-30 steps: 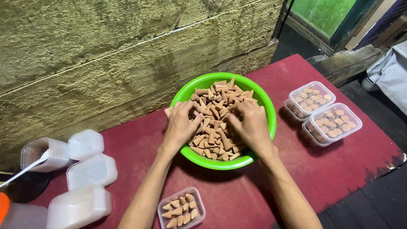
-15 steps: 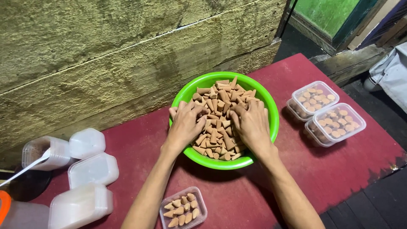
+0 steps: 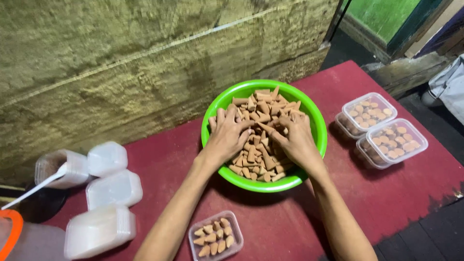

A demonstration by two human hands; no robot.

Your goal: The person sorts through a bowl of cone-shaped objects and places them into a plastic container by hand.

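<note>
The red counter carries a green bowl heaped with brown cones. Left hand and right hand rest in the bowl, fingers spread over the cones. Gather gently, avoiding crushed tips. Nearest the person, below the bowl: an open, part-filled tray.

A: How is the scene lit?

B: Evenly and fairly brightly from above. The green bowl throws a soft dark shadow onto the red tabletop beneath its near rim.

A: Any glare or blur?

B: Mild sheen on the stacked clear lids. Focus is sharp in the middle; the wall's lines bow slightly toward the edges, and the right floor area is dim.
</note>
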